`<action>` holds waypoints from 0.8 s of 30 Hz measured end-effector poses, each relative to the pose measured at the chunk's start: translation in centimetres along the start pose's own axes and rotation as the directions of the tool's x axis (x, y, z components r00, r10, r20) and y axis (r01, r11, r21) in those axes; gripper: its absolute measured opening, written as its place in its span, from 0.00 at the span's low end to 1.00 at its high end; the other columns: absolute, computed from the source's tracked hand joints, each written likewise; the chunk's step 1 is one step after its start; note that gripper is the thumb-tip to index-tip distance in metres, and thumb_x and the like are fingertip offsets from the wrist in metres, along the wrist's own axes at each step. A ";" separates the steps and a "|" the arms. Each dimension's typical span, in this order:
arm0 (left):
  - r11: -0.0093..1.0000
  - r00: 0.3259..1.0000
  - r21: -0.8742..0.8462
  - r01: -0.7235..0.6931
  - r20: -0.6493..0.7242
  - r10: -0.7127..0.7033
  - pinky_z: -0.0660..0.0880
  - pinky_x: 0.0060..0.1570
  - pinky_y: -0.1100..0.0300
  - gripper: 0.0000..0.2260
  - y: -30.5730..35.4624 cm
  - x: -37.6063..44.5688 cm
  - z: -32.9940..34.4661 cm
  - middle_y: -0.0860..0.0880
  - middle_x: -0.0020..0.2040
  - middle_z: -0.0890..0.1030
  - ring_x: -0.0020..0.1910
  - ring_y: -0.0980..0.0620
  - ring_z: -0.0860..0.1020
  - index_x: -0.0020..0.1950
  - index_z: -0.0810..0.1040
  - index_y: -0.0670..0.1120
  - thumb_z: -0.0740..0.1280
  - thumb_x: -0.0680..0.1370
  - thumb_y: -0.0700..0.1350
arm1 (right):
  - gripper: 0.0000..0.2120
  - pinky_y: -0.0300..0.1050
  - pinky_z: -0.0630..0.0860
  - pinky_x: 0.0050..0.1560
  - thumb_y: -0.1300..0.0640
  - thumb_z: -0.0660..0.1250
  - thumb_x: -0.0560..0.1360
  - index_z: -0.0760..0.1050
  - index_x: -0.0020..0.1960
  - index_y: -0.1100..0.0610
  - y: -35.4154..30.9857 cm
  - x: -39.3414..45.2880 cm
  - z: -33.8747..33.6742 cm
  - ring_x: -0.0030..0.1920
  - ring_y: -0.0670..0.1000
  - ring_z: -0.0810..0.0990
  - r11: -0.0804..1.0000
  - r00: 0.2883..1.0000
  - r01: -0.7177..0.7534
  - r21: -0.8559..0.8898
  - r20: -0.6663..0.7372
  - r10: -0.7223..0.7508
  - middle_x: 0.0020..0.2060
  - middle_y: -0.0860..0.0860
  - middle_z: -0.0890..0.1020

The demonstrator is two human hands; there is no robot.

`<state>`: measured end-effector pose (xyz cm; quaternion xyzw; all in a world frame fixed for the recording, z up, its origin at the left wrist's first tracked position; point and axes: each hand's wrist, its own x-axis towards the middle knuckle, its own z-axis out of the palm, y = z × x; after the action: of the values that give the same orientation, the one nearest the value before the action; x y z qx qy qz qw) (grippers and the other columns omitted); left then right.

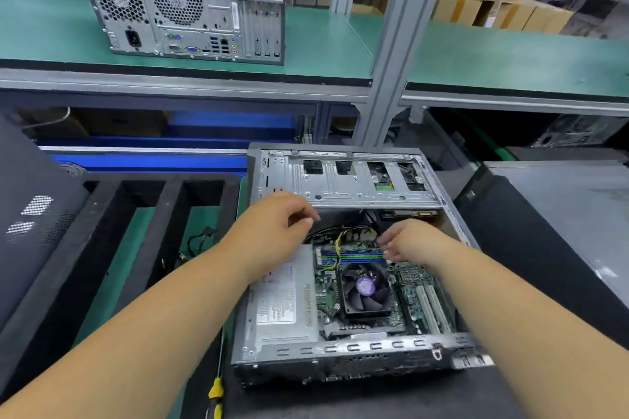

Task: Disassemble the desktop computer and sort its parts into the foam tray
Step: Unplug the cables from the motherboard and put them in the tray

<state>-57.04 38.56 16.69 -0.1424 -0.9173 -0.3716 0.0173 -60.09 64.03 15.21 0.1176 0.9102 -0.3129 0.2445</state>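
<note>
An open desktop computer case (343, 350) lies on its side in front of me. Inside it I see the silver power supply (284, 303), the black CPU fan (366, 289), the memory slots (354, 257) and a raised drive cage (343, 180). My left hand (275, 221) hovers over the power supply's far end, fingers curled and holding nothing. My right hand (408, 241) hangs above the memory slots with loose fingers, also holding nothing. The black foam tray (149, 214) lies to the left of the case, with a loose cable (200, 241) in one compartment.
A yellow-handled screwdriver (216, 391) lies at the case's near left corner. A dark side panel (30, 224) leans at far left, another grey panel (571, 214) lies at right. A second computer (183, 3) stands on the green upper shelf (326, 44).
</note>
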 end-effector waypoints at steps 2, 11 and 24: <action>0.999 0.996 0.047 -0.007 0.092 0.003 0.68 0.46 0.73 0.07 1.1 1.0 1.3 0.59 0.47 0.77 0.47 0.66 0.74 0.52 0.82 0.54 0.65 0.78 0.46 | 0.14 0.46 0.73 0.59 0.64 0.61 0.78 0.78 0.62 0.61 -0.3 1.0 0.8 0.56 0.55 0.79 0.979 0.994 0.086 -0.186 0.075 -0.073 0.56 0.57 0.81; 0.862 0.863 0.502 -0.072 0.465 -0.199 0.66 0.67 0.46 0.22 3.8 6.8 8.6 0.42 0.71 0.67 0.69 0.40 0.67 0.74 0.64 0.50 0.58 0.81 0.54 | 0.25 0.57 0.69 0.62 0.56 0.61 0.78 0.63 0.74 0.58 -0.3 4.5 2.6 0.70 0.61 0.66 0.701 1.000 -0.005 -0.714 -0.004 0.004 0.72 0.56 0.66; 0.812 0.800 0.584 0.006 0.485 -0.354 0.69 0.50 0.53 0.11 3.7 12.3 14.5 0.43 0.58 0.78 0.56 0.43 0.76 0.58 0.77 0.42 0.58 0.80 0.42 | 0.23 0.41 0.65 0.67 0.45 0.54 0.82 0.65 0.72 0.55 1.6 11.0 2.6 0.70 0.51 0.67 0.921 0.929 -0.339 -0.191 0.085 0.360 0.72 0.52 0.67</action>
<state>-66.71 54.11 10.34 -0.1437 -0.9557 -0.0285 -0.2554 -67.89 64.34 6.89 0.2378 0.8822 -0.1904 0.3591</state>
